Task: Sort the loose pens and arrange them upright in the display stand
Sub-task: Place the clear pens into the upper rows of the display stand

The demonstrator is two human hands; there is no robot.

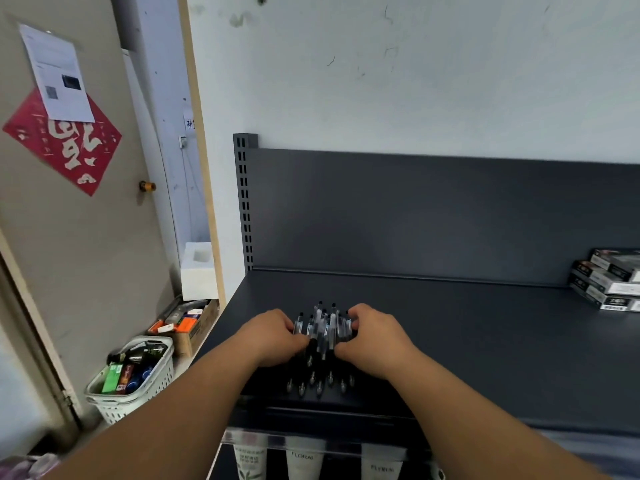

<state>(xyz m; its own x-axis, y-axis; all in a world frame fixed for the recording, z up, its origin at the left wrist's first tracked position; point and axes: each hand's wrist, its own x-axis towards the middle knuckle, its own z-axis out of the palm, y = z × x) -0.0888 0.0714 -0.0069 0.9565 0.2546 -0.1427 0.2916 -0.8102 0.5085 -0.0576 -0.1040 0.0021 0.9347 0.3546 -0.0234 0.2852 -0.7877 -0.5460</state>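
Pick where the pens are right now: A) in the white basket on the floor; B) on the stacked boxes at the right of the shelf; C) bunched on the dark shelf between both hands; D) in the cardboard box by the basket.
C: the pens lie in a bundle on the dark shelf, with the left hand and the right hand gripping it from either side.

Matt dark metal shelf [450, 341]; glossy clear-plastic pens [323, 329].
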